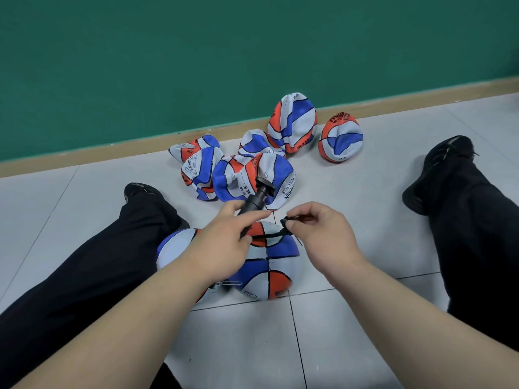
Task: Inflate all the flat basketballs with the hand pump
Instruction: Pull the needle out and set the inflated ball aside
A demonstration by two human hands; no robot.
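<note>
The green wall fills the far side, with a tan baseboard where it meets the pale tiled floor I sit on. My legs in black trousers spread to either side, a black shoe on my right foot out towards the wall.

Between my legs, near me, lies a round inflated basketball in blue, white and orange, touching a second ball that is partly hidden behind my left forearm. Farther off, close to the baseboard, sits a heap of flat basketballs, crumpled and folded against one another, with one dented ball a little apart on the right.

My left grip is clenched around the barrel of the black hand pump, which tilts up and away from me, its T-handle over the heap. My right grip pinches the tip of the pump's thin black hose, which runs across the top of the inflated ball between my two hands.
</note>
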